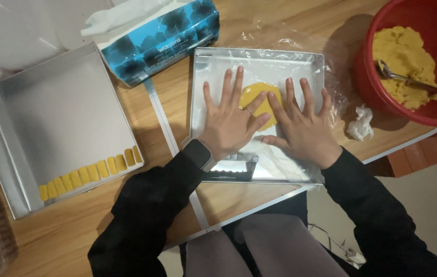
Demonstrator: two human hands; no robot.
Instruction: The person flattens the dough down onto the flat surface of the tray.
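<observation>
My left hand (230, 121) and my right hand (304, 124) lie flat with fingers spread on clear plastic film over a yellow dough disc (258, 95). The dough sits in a silver metal tray (209, 77) on the wooden table. Fingertips of both hands press on the dough's edges, and part of it is hidden under them. A black watch is on my left wrist. A metal scraper with a wavy edge (236, 165) lies in the tray near my left wrist.
A second silver tray (49, 107) at the left holds a row of small yellow dough pieces (91, 173). A blue tissue box (157, 36) stands behind. A red bowl (370, 82) at the right holds yellow dough (403, 56) and a spoon (406, 78). A crumpled tissue (361, 124) lies nearby.
</observation>
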